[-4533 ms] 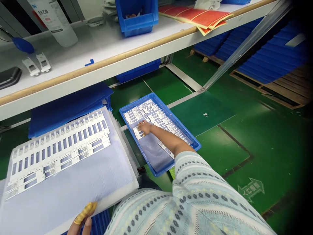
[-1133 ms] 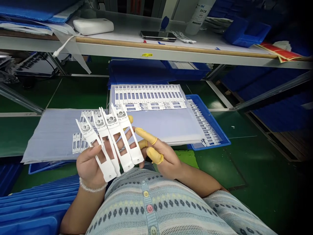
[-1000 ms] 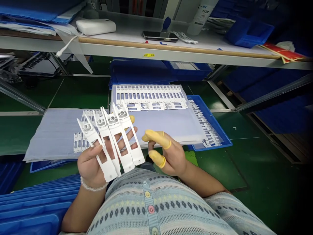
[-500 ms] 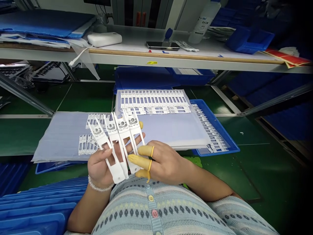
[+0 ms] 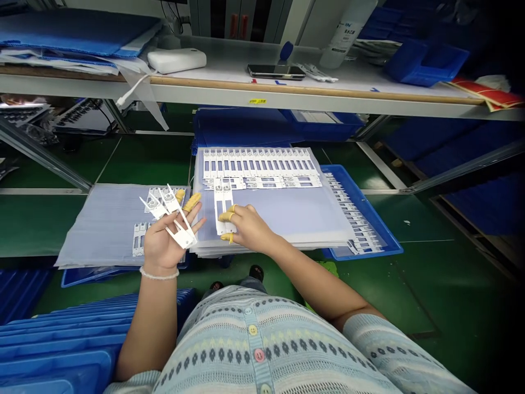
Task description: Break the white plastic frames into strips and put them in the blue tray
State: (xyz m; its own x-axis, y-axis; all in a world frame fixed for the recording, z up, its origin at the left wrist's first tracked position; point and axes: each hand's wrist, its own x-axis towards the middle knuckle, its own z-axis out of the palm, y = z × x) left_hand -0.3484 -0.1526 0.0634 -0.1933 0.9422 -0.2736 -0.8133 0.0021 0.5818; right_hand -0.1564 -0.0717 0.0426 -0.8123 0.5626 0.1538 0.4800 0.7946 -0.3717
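Note:
My left hand (image 5: pixel 166 243) holds two white plastic frames (image 5: pixel 180 235), fanned out and pinned under the thumb, with its other fingers spread. Yellow finger cots cover some fingertips on both hands. My right hand (image 5: pixel 248 227) grips a pair of white plastic frames (image 5: pixel 223 205) by their right side, at the left part of the sheet stack (image 5: pixel 279 210). Whether that pair rests on the sheet or hovers just over it, I cannot tell. Behind it runs a row of upright white frames (image 5: pixel 258 162), with a line of sideways ones (image 5: pixel 262 183) below.
More white frames lie on the left sheet (image 5: pixel 102 219). A blue tray (image 5: pixel 383 227) of frames sits at the right. Above runs a shelf (image 5: pixel 229 87) with a phone (image 5: pixel 275 71), a white box (image 5: pixel 176 60) and a bottle (image 5: pixel 344 41). Blue trays (image 5: pixel 82 339) stand lower left.
Both hands have moved apart and away from my body. The right hand has taken two of the fanned frames to the sheet stack; two stay in the left hand.

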